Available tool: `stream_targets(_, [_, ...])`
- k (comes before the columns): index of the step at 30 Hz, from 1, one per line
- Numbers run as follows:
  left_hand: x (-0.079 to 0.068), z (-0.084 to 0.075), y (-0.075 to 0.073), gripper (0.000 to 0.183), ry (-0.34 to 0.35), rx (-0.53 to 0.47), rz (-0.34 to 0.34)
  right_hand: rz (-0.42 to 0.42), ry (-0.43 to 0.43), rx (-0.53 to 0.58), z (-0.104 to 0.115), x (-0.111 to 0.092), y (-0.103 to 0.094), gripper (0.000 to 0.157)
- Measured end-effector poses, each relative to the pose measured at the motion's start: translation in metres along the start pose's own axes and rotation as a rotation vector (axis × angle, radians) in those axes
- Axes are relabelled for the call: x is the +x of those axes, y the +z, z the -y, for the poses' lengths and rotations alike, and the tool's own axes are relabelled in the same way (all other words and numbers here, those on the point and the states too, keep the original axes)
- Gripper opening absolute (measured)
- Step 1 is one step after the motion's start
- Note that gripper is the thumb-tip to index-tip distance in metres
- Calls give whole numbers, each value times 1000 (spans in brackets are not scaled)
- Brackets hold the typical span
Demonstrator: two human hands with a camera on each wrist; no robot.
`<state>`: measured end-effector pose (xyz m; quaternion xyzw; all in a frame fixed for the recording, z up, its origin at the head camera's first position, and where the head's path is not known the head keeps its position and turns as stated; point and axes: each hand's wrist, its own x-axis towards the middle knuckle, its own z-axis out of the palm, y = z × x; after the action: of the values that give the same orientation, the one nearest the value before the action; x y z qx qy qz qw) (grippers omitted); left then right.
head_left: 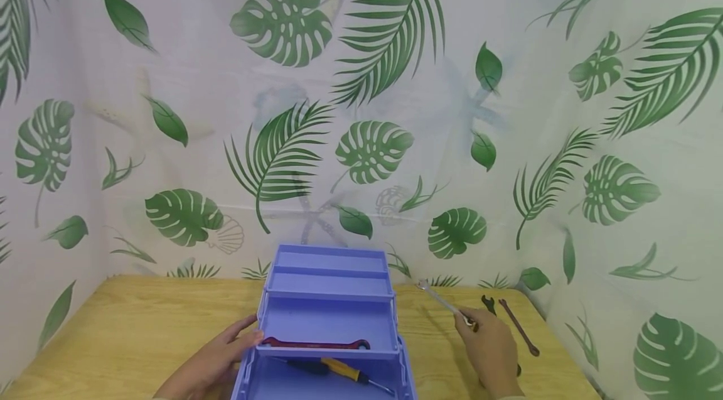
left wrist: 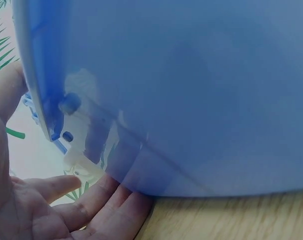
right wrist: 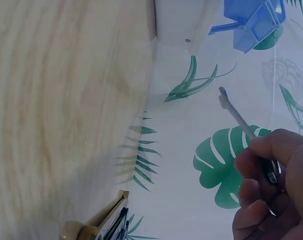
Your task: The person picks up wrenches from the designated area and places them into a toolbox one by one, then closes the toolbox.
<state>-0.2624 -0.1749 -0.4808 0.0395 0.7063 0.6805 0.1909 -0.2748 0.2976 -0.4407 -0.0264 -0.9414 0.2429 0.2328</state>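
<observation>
A blue-violet toolbox (head_left: pixel 324 324) stands on the table with its stepped trays spread out. My left hand (head_left: pixel 217 356) rests at its left side, thumb at the tray edge and fingers against the wall; the left wrist view shows these fingers (left wrist: pixel 99 205) low on the box. A silver wrench (head_left: pixel 443 301) is pinched in my right hand (head_left: pixel 490 346), its head pointing up and left, right of the toolbox. In the lower tray lies a dark red wrench (head_left: pixel 316 345). Below it, a screwdriver with a yellow and black handle (head_left: pixel 341 370) sits in the bottom compartment beside a dark handle (head_left: pixel 307 367).
On the wooden table (head_left: pixel 169 318), right of my right hand, lie a reddish-brown wrench (head_left: pixel 519 329) and a black wrench (head_left: pixel 488 304), the latter partly hidden by the hand. A leaf-printed curtain (head_left: pixel 373 92) hangs behind the table and along both sides.
</observation>
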Motion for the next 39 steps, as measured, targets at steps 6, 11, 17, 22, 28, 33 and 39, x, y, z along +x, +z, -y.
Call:
stream_targets(6, [1, -1, 1, 86, -23, 18, -39, -121, -97, 11, 1, 1, 1, 14])
stream_targets(11, [1, -1, 1, 85, -18, 33, -36, -221, -196, 38, 5, 1, 1, 10])
stream_targets(17, [0, -1, 0, 84, 3, 21, -2, -301, -300, 123, 18, 0, -4, 14])
stream_targets(22, [-1, 0, -1, 81, 36, -4, 37, -296, -346, 145, 30, -2, -9, 14])
stream_targets(28, [-1, 1, -2, 81, 40, -17, 43, -290, -387, 142, 38, -4, -11, 13])
stream_targets(33, [-2, 2, -2, 83, 27, -15, 32, -284, -449, 124, 41, -6, -12, 16])
stream_targets(39, [0, 3, -2, 83, 35, -14, 42, -296, -507, 96, 44, -7, -14, 17])
